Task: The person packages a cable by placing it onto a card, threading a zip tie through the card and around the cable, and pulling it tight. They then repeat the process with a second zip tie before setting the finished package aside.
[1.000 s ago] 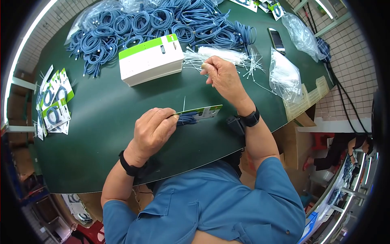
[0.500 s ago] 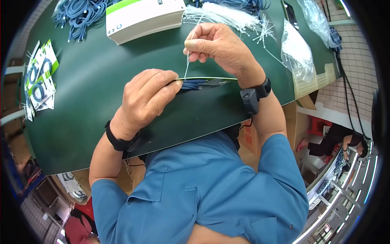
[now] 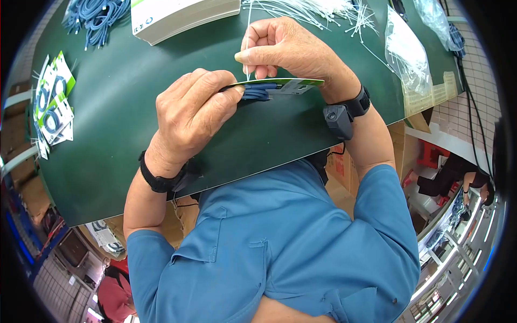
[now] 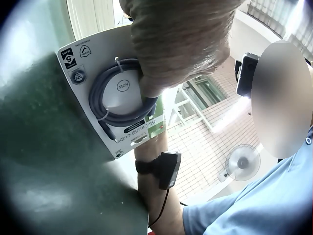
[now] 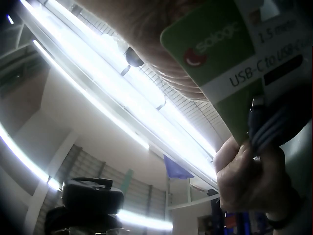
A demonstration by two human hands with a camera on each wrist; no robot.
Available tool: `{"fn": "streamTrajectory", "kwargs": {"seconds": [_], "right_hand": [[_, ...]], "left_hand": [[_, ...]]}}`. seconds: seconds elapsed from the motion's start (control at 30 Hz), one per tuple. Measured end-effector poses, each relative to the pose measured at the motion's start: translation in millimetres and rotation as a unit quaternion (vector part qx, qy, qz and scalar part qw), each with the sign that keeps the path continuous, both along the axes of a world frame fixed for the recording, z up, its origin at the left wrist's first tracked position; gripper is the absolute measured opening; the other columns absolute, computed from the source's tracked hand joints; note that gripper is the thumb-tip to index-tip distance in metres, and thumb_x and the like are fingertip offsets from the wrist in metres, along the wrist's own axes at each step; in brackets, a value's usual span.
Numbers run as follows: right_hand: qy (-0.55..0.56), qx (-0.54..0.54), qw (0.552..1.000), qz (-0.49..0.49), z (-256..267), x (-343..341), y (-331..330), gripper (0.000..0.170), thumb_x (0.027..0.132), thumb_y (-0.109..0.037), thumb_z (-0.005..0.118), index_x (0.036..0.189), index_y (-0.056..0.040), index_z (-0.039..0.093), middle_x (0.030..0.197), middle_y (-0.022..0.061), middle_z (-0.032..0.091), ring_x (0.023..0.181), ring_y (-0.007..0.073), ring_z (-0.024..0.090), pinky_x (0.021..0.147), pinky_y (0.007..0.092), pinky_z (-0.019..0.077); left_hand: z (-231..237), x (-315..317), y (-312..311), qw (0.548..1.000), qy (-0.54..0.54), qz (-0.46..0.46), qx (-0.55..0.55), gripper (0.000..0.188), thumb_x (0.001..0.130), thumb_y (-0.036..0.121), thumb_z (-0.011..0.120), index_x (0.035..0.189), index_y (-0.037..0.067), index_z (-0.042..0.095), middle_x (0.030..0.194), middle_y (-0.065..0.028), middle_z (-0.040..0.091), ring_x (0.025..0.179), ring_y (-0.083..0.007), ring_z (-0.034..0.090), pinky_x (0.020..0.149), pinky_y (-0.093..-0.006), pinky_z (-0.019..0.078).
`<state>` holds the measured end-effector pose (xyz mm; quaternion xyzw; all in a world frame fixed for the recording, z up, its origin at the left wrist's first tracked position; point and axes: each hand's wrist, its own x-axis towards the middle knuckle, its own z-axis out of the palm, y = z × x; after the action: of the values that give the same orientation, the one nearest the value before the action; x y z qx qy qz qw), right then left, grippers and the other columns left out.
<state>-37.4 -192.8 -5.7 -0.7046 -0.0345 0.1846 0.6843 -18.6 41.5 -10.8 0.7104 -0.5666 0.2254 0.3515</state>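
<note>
In the head view my left hand (image 3: 196, 110) grips one end of a cardboard cable package card (image 3: 304, 84), held nearly edge-on above the table. A coiled blue USB-C cable (image 3: 256, 95) lies against the card's near face; the left wrist view shows white ties around the coil (image 4: 95, 93). Just beyond the card's top edge, my right hand (image 3: 293, 51) pinches a thin white cable tie (image 3: 249, 27) that rises from behind the card. The right wrist view catches the card's green printed part (image 5: 205, 44), with the left hand (image 5: 254, 181) below it.
A white box (image 3: 188, 21) stands at the table's far side, beside loose white cable ties (image 3: 307, 12). Carded cables (image 3: 54, 102) are piled at left, blue coils (image 3: 97, 21) behind them. A bag of ties (image 3: 406, 54) lies at right. Another person (image 3: 458, 180) is beyond.
My right hand came down from near the loose ties and took hold of the tie standing up behind the card. The head view has shifted, and the box sits higher in it.
</note>
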Motion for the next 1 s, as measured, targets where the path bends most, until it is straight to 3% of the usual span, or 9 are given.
{"fn": "streamTrajectory", "kwargs": {"seconds": [0.53,0.67,0.9,1.0], "right_hand": [[-0.017,0.002,0.999,0.033,-8,1,0,0.017,0.094,-0.018,0.078,0.092,-0.0034,0.069,0.08,0.0035,0.073,0.068,0.0063,0.066,0.059,0.0199,0.0514],[-0.08,0.043,0.992,0.085,-11,1,-2,0.016,0.093,-0.017,0.079,0.096,-0.0024,0.071,0.08,0.0024,0.072,0.068,0.006,0.065,0.061,0.0197,0.0512],[0.047,0.092,0.995,0.015,4,0,-1,0.019,0.097,-0.019,0.074,0.1,-0.0008,0.076,0.082,0.0006,0.07,0.068,0.0046,0.061,0.064,0.0196,0.0504],[0.018,0.054,0.997,0.048,4,0,-4,0.023,0.101,-0.021,0.07,0.103,0.0004,0.077,0.081,0.0005,0.07,0.066,0.0042,0.06,0.063,0.0197,0.0505]], "left_hand": [[2,0,1,1.0,-0.009,0.009,0.006,0.019,0.071,0.006,0.082,0.086,0.006,0.07,0.09,-0.0049,0.07,0.072,-0.0205,0.067,0.063,-0.032,0.0534],[3,-1,0,1.0,-0.012,0.007,0.009,0.019,0.071,0.006,0.081,0.086,0.006,0.069,0.091,-0.005,0.07,0.074,-0.0212,0.068,0.066,-0.0327,0.0554],[7,-2,-2,1.0,-0.002,-0.006,0.017,0.017,0.073,0.003,0.08,0.086,0.004,0.069,0.095,-0.0064,0.07,0.077,-0.0226,0.07,0.07,-0.0345,0.0585],[9,-2,-2,1.0,0.001,-0.013,0.026,0.017,0.073,0.002,0.079,0.086,0.003,0.069,0.096,-0.007,0.07,0.078,-0.0229,0.07,0.071,-0.0347,0.0593]]}}
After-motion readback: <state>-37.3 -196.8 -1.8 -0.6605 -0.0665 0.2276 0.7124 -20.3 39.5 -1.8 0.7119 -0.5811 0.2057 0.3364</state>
